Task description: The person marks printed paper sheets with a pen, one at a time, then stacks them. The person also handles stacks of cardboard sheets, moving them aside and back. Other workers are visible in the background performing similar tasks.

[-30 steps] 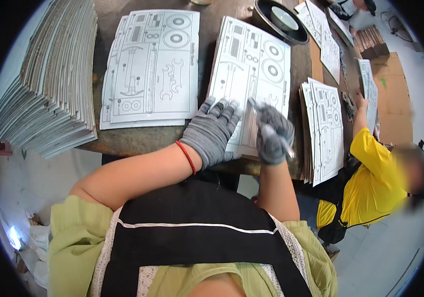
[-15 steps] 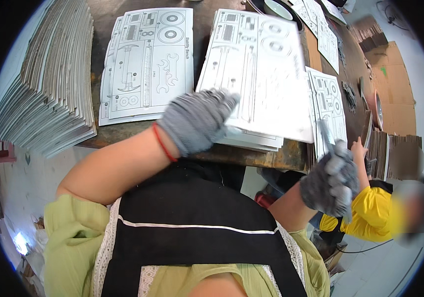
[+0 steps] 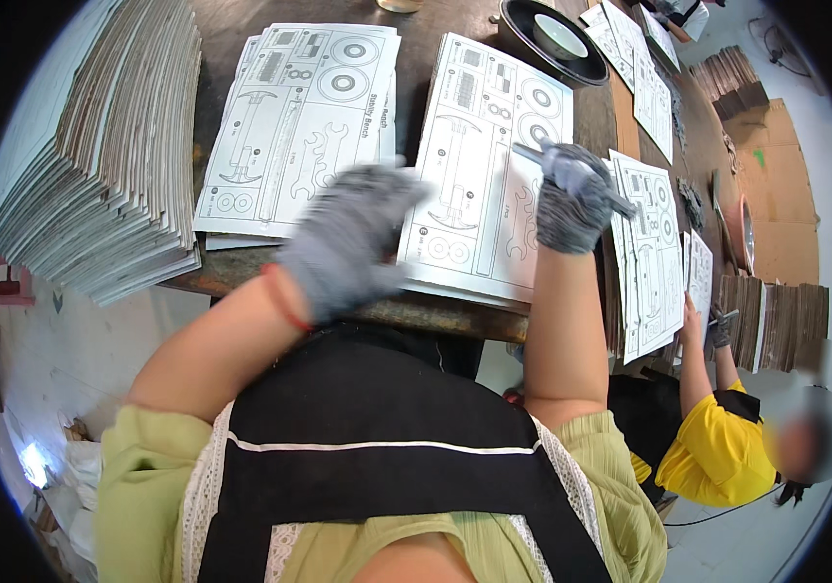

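Observation:
My left hand (image 3: 350, 238), in a grey knitted glove, is blurred by motion between two piles of printed sheets. Its thumb stands apart from its fingers, and I see nothing in it. Left of it lies a pile of white sheets (image 3: 290, 126) with line drawings of tools. Beneath my right hand (image 3: 573, 199) is the middle pile of similar sheets (image 3: 465, 175). That gloved hand is closed around a thin grey stick-like tool (image 3: 530, 153), whose ends stick out on both sides of the fist; its exact kind is unclear.
A tall stack of boards (image 3: 110, 165) leans at the table's left end. Further sheets (image 3: 651, 262) lie along the right side. A black bowl (image 3: 523, 44) sits at the back. At the right, a person in a yellow shirt (image 3: 717, 452) reaches toward sheets beside brown cardboard stacks (image 3: 776, 316).
My right hand has swung up and left from past the table edge to over the middle pile. The blurred, slanted sheet there is gone from its place. My left hand has shifted slightly left.

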